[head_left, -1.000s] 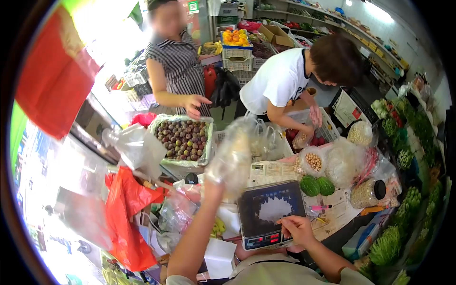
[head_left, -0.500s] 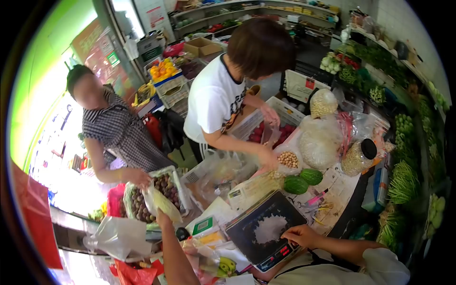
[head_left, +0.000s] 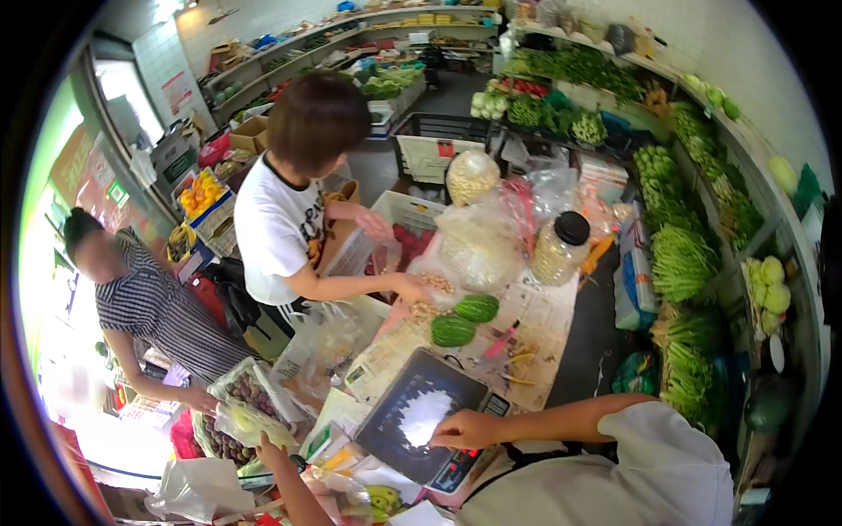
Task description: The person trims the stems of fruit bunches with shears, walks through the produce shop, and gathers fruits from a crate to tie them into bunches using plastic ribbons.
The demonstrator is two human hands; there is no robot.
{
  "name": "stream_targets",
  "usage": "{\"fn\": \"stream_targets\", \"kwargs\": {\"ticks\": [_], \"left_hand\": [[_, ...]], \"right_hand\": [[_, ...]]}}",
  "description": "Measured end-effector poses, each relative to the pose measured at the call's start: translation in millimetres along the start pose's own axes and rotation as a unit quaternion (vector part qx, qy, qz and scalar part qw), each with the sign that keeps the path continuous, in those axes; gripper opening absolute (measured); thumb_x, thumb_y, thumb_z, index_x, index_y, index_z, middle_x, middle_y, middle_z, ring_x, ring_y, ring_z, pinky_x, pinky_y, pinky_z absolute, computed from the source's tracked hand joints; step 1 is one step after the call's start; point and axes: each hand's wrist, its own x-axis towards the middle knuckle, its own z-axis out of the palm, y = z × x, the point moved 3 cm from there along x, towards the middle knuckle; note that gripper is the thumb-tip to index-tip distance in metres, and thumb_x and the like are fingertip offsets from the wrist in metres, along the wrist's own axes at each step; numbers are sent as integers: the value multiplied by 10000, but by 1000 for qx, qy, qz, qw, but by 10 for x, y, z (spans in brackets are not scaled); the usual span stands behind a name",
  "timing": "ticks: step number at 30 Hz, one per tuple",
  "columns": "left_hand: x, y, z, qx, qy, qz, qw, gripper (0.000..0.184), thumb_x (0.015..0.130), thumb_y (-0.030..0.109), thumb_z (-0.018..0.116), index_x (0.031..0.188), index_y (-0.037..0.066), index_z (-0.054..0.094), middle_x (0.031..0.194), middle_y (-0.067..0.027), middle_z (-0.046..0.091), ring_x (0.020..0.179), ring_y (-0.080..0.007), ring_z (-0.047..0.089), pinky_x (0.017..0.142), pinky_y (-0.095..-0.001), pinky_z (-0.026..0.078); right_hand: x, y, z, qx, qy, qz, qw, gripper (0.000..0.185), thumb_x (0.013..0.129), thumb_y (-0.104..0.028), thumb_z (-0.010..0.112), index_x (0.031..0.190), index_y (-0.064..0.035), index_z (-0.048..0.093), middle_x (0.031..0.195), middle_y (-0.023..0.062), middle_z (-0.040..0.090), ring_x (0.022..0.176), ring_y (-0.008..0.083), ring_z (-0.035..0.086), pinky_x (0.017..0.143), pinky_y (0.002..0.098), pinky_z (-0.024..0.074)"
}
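My left hand [head_left: 274, 458] grips the near end of a pale, see-through plastic bag [head_left: 256, 424] with light green contents. At the bag's far end is the hand [head_left: 202, 400] of a person in a checked top, seemingly touching it. Beneath the bag stands a crate of dark round fruit [head_left: 230, 445]. My right hand [head_left: 469, 430] hovers at the front right of a black electronic scale [head_left: 386, 421], fingers curled together; whether they hold anything is hidden. A bright reflection lies on the scale's plate, and red digits glow at its front.
Two green melons [head_left: 453, 330] lie beyond the scale, near a black-lidded jar [head_left: 561, 249]. A person in a white T-shirt [head_left: 272, 232] reaches over peanut-like nuts [head_left: 436, 282]. Leafy greens [head_left: 684, 267] fill the right shelves. Bananas [head_left: 382, 501] are at the front edge.
My view has turned to the right, so the scene sits farther left. My left hand still grips the bag, and my right hand stays by the scale's front, still curled.
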Motion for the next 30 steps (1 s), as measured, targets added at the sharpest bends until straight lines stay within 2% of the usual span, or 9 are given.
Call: {"fn": "stream_targets", "kwargs": {"ticks": [2,4,6,12,16,20,23,26,30], "left_hand": [[-270,-133,79,-15,4,6,1000,742,951,315,708,1538,18,364,1550,-184,397,1315,-334,501,1042,-479,479],[-555,-396,259,201,-215,302,907,626,982,255,678,1495,-1,426,1547,-171,387,1231,-277,574,949,-401,546],[-2157,-191,642,-56,-298,160,939,481,1014,203,649,1422,-10,506,1412,-155,537,1095,-219,650,863,-318,577],[-4095,-1480,759,97,-605,-31,790,330,1038,195,640,1304,-2,636,1157,-112,721,996,-159,692,860,-297,574],[-4670,-2040,685,193,-634,-13,749,286,1049,189,625,1266,10,676,1106,-84,741,993,-131,683,880,-275,554],[-4949,-2532,680,189,-623,-105,752,303,1048,227,632,1257,14,684,1107,-72,745,977,-128,681,886,-263,544],[-5161,-2630,773,239,-625,-85,738,318,1048,249,634,1255,13,684,1092,-71,747,968,-126,682,877,-259,543],[-5344,-2723,982,270,-622,-61,733,317,1046,253,639,1247,12,687,1067,-69,749,941,-120,678,853,-251,542],[-5452,-3057,1298,311,-584,-26,750,298,1034,242,659,1218,11,691,1012,-59,744,882,-102,663,787,-234,537]], "right_hand": [[-167,80,-2,-27,21,-18,999,326,1016,-338,673,1123,-39,746,804,38,703,694,80,611,640,284,496],[-360,341,-41,-56,54,-59,995,357,1010,-396,633,1132,-78,739,784,80,706,691,174,658,655,353,522],[-565,779,-173,-131,70,-82,986,347,1010,-393,609,1094,-80,732,829,124,707,739,265,668,693,387,519],[-2113,2379,-746,-237,179,167,940,359,962,-394,595,1108,-99,738,1038,182,732,999,377,692,879,465,544],[-3885,3605,-837,-225,223,348,882,251,971,-299,641,1066,-103,765,1084,148,752,986,303,713,871,433,554],[-5141,3729,-601,-107,332,622,701,273,999,-294,659,953,-41,752,1023,198,737,917,371,697,789,471,555],[-5612,4735,-291,-201,177,621,737,311,1020,-322,639,1017,-27,740,1152,194,730,955,358,702,811,469,554],[-5669,4934,-224,90,267,626,727,272,1028,-309,620,1062,-66,739,1236,176,712,990,326,706,839,464,553],[-4985,4785,-1063,-123,203,469,851,267,972,-342,651,978,-101,766,1092,156,742,1039,349,696,881,450,548]]}}
